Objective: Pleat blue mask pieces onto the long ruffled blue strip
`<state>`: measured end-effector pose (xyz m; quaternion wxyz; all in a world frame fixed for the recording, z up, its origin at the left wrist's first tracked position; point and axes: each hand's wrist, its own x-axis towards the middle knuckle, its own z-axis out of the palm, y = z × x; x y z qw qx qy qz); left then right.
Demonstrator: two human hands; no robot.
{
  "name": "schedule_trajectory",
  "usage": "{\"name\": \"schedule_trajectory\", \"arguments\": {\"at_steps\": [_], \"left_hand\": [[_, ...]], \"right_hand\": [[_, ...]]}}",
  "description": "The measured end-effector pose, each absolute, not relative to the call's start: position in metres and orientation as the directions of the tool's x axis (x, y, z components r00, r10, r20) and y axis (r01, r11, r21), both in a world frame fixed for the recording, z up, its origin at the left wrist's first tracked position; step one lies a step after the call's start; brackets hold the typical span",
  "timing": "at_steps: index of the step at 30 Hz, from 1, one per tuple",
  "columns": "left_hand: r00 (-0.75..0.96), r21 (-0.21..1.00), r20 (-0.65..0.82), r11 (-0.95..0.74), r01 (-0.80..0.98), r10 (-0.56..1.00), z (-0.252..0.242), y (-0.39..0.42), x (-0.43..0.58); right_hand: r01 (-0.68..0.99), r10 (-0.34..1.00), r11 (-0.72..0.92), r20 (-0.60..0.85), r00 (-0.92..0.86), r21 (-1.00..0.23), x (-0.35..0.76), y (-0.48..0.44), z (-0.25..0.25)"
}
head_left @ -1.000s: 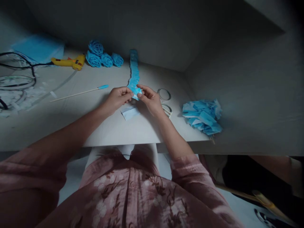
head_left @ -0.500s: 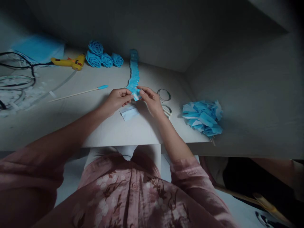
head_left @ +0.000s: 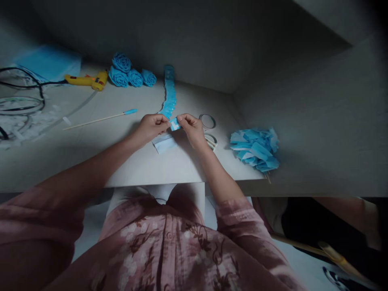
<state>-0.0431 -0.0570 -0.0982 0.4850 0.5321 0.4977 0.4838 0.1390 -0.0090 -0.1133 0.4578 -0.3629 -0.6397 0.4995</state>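
Note:
A long, ruffled blue strip lies on the table and runs from the back down to my hands. My left hand pinches the left side of its near end. From the right, my right hand pinches the same end, where a small blue and white piece shows between my fingertips. Just below them a folded pale blue piece rests flat. To the right of my right hand are a ring-shaped roll and scissors, whose blades are hidden.
Rolled blue flowers and a yellow glue gun sit at the back left. A stick with a blue tip lies left of my hands. Crumpled blue pieces are at the right edge. Cables and scraps cover the far left.
My right hand's fingers have drawn closer together at the strip's near end, and more of the blue and white piece shows. The view has shifted slightly.

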Motion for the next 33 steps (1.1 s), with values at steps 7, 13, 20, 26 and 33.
{"name": "schedule_trajectory", "arguments": {"at_steps": [7, 13, 20, 26, 33], "left_hand": [[0.004, 0.995, 0.054, -0.055, 0.080, 0.999, -0.097, -0.059, -0.042], [-0.019, 0.997, 0.032, -0.031, 0.076, 0.999, -0.095, -0.058, -0.043], [-0.028, 0.999, 0.006, -0.004, 0.038, 1.000, -0.099, -0.055, -0.044], [0.017, 1.000, -0.001, 0.001, 0.030, 1.000, -0.104, -0.056, -0.045], [0.021, 1.000, -0.005, 0.005, -0.021, 1.000, -0.105, -0.056, -0.046]], "right_hand": [[-0.005, 0.916, 0.271, 0.260, -0.305, -0.962, 0.138, -0.006, -0.113], [-0.043, 0.926, 0.277, 0.278, -0.255, -0.960, 0.138, -0.001, -0.114], [0.011, 0.971, 0.186, 0.182, -0.155, -0.982, 0.140, 0.004, -0.116], [-0.002, 0.977, 0.172, 0.171, -0.126, -0.985, 0.139, 0.004, -0.116], [-0.019, 0.952, 0.224, 0.223, -0.212, -0.974, 0.137, -0.006, -0.114]]}}
